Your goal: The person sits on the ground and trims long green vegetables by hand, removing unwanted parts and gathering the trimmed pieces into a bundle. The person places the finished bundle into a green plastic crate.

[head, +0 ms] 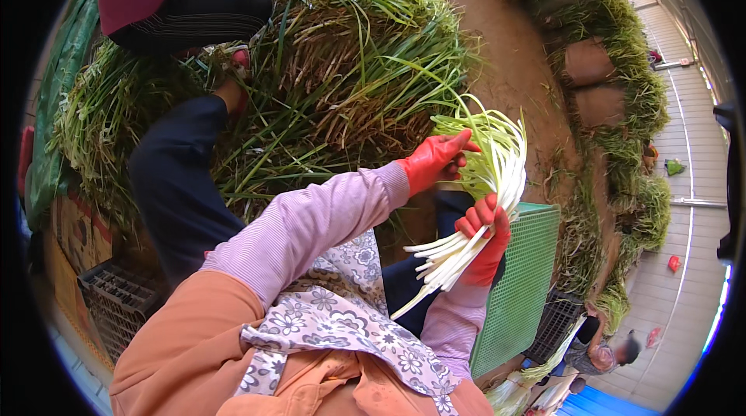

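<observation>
My right hand (pixel 485 236), in a red glove, is closed around a bunch of long-stemmed greens like scallions (pixel 508 174). Their clean white stem ends fan out below the fist towards my lap, while the pale green leaves bend over above it. My left hand (pixel 438 160), also red-gloved, is curled at the leafy part, fingertips at the leaves. Whether it grips a leaf cannot be told. A large heap of unpeeled greens (pixel 361 75), with brownish stems and green leaves, lies on the ground beyond my hands.
A green mesh plastic crate (pixel 516 293) stands beside my right arm. Dark crates (pixel 119 299) sit at lower left and behind the green one. A person in dark trousers (pixel 192 13) is close at upper left. More heaped greens (pixel 635 89) line the right; another person (pixel 600 352) is at lower right.
</observation>
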`<action>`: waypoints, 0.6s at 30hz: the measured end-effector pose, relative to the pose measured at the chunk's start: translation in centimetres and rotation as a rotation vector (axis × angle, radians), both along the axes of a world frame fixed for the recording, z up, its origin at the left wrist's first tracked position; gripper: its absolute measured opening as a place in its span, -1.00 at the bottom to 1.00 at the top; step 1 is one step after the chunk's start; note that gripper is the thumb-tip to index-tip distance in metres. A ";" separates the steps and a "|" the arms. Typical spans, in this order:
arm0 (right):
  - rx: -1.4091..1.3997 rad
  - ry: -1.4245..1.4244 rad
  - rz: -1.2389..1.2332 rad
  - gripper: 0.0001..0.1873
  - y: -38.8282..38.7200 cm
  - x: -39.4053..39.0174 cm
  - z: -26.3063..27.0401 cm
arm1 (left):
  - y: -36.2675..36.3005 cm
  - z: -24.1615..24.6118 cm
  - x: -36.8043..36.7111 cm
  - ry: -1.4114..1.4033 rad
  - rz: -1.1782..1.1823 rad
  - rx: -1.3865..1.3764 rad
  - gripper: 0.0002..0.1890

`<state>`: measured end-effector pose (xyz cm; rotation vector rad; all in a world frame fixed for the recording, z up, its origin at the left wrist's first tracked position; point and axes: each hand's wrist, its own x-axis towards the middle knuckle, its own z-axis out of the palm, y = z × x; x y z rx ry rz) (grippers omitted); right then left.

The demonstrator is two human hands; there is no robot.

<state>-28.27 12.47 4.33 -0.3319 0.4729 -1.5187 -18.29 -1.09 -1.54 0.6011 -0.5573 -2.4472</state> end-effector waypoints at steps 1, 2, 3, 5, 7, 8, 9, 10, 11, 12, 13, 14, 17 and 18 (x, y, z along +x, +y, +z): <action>0.059 0.039 -0.026 -0.81 0.1 0.0 -0.1 | -0.2 -0.3 -0.7 0.054 0.004 0.033 -0.51; 0.071 0.060 -0.018 -0.81 0.2 0.1 -0.1 | -0.6 -0.6 -1.3 0.100 -0.002 0.073 -0.49; 0.102 0.073 -0.020 -0.80 0.2 0.1 -0.1 | -1.0 -0.9 -1.8 0.200 -0.025 0.077 -0.47; 0.152 0.122 -0.028 -0.79 0.4 0.2 0.0 | -2.0 -1.5 -2.5 0.199 -0.104 0.008 -0.49; 0.184 0.117 -0.030 -0.79 0.4 0.4 0.1 | -2.8 -1.6 -3.2 0.179 -0.132 0.112 -0.53; 0.173 0.092 -0.022 -0.80 0.4 0.5 0.1 | -3.1 -1.4 -3.5 0.148 -0.147 0.062 -0.55; 0.146 0.070 -0.011 -0.80 0.3 0.5 0.2 | -3.6 -1.3 -3.3 0.137 -0.161 -0.003 -0.59; 0.093 0.013 0.008 -0.81 0.2 0.5 0.1 | -4.1 -1.2 -2.9 0.034 -0.170 -0.127 -0.60; 0.021 -0.066 0.034 -0.82 0.2 0.3 0.2 | -4.7 -1.1 -2.2 -0.028 -0.203 -0.269 -0.61; -0.059 -0.167 0.022 -0.84 0.1 0.1 0.2 | -5.1 -1.0 -1.1 -0.115 -0.180 -0.431 -0.63; -0.120 -0.264 -0.013 -0.86 0.1 -0.1 0.3 | -6.1 -1.1 0.6 -0.188 -0.258 -0.693 -0.63; -0.199 -0.345 -0.054 -0.86 -0.1 -0.5 0.3 | -6.4 -1.2 2.4 -0.235 -0.340 -0.754 -0.63; -0.384 -0.409 -0.066 -0.87 0.0 -1.8 0.8 | -7.4 -1.8 8.6 -0.548 -0.787 -0.929 -0.58; -0.309 -0.286 -0.100 -0.91 -0.3 -2.1 0.7 | -6.7 -1.8 10.2 -0.611 -1.072 -0.953 -0.52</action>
